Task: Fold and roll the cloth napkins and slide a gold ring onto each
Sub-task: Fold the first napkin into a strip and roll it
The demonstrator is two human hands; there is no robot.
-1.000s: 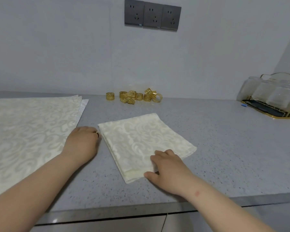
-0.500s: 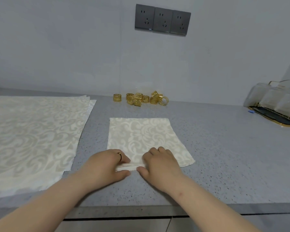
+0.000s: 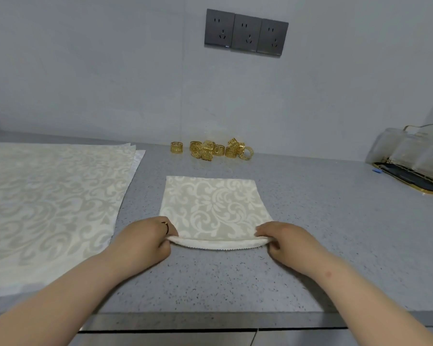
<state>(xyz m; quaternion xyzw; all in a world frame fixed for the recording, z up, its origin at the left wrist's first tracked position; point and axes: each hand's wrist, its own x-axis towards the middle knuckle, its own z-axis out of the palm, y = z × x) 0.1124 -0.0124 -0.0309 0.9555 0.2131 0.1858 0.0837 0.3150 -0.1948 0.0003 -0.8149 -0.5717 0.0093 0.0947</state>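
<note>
Both hands have slid apart from the middle of the napkin's near edge out to its two near corners.

Left hand [image 3: 149,237] and right hand [image 3: 284,237] each pinch a corner, fingers [image 3: 263,229] curled over the top and thumbs tucked under, lifting the near hem into a low first curl. From the fingertips the folded napkin [image 3: 211,206] stretches straight away across the counter [image 3: 323,221], its rolling axis running side to side between the two hands, both equally near it. Rolling probably proceeds away from the body. Farther beyond the napkin's far edge, well apart, sits the cluster of gold rings [image 3: 211,149]; flat napkins [image 3: 48,196] lie left of the left hand.
</note>
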